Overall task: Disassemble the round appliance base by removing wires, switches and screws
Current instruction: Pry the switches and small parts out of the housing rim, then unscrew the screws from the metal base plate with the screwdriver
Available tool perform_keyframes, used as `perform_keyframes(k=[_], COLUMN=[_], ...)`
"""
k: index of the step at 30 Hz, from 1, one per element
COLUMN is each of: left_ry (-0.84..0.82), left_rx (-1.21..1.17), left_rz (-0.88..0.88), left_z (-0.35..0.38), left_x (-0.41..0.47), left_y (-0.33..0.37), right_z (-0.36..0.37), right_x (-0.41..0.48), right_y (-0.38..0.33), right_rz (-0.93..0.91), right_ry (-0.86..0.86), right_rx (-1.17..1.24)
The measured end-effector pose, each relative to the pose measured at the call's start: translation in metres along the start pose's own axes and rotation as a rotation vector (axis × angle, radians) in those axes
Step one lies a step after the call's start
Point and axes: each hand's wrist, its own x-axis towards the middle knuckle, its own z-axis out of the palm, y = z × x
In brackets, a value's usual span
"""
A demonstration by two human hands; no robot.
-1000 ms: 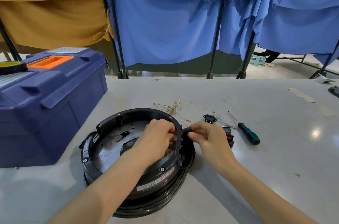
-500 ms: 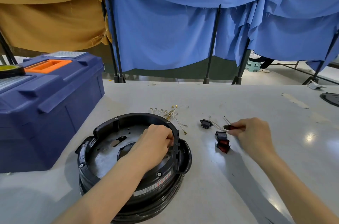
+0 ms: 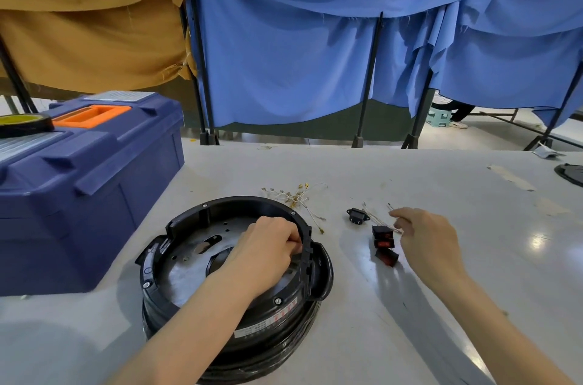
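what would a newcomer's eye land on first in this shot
The round black base sits front and centre on the grey table, with the left hand curled inside it against its right wall. Just right of it lie loose red-and-black switches, with the right hand beside them. A big blue toolbox fills the left edge.

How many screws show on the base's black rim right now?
4 screws on the rim: far left, far right, near left, near right. The left hand may hide others.
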Motion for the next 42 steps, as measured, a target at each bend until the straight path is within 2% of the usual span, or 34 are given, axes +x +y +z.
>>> perform_keyframes(k=[3, 5, 10, 13, 15, 20, 23, 27, 30, 34, 37, 40, 42], left_ry=[0.071, 0.108, 0.071, 0.024, 0.001, -0.065, -0.133, -0.211, -0.277, -0.364, -0.353, -0.274, -0.255], left_rx=[0.074, 0.091, 0.043, 0.142, 0.179, 0.246, 0.164, -0.040, -0.061, 0.066, 0.266, 0.444, 0.480], left_rz=[-0.029, -0.059, -0.125, -0.119, -0.102, -0.055, -0.007, 0.065, 0.072, 0.086, 0.111, 0.147, 0.173], left_z=[-0.002, -0.006, -0.016, -0.017, -0.015, -0.020, -0.027, -0.030, -0.029, -0.019, -0.003, 0.009, 0.009], left_x=[-0.002, -0.004, -0.010, -0.015, -0.018, -0.022, -0.025, -0.034, -0.043, -0.046, -0.050, -0.052, -0.050], left_y=[-0.001, -0.003, -0.021, -0.033, -0.036, -0.029, -0.023, -0.010, 0.006, 0.018, 0.023, 0.029, 0.031], right_z=[-0.004, -0.007, -0.002, 0.006, 0.009, 0.012, 0.011, 0.008, 0.007, 0.007, 0.008, 0.008, 0.006], right_x=[-0.005, -0.014, -0.040, -0.052, -0.056, -0.057, -0.053, -0.040, -0.029, -0.023, -0.023, -0.023, -0.024], right_y=[-0.012, -0.029, -0.072, -0.085, -0.088, -0.091, -0.086, -0.072, -0.058, -0.048, -0.046, -0.046, -0.047], right_rz=[-0.021, -0.090, -0.209, -0.234, -0.258, -0.305, -0.307, -0.213, -0.129, -0.091, -0.088, -0.065, -0.049], right_ry=[0.112, 0.104, -0.244, -0.470, -0.533, -0.431, -0.394, -0.395, -0.394, -0.391, -0.404, -0.425, -0.427], right_rx=[0.133, 0.264, 0.443, 0.588, 0.596, 0.502, 0.468, 0.544, 0.613, 0.667, 0.685, 0.718, 0.733])
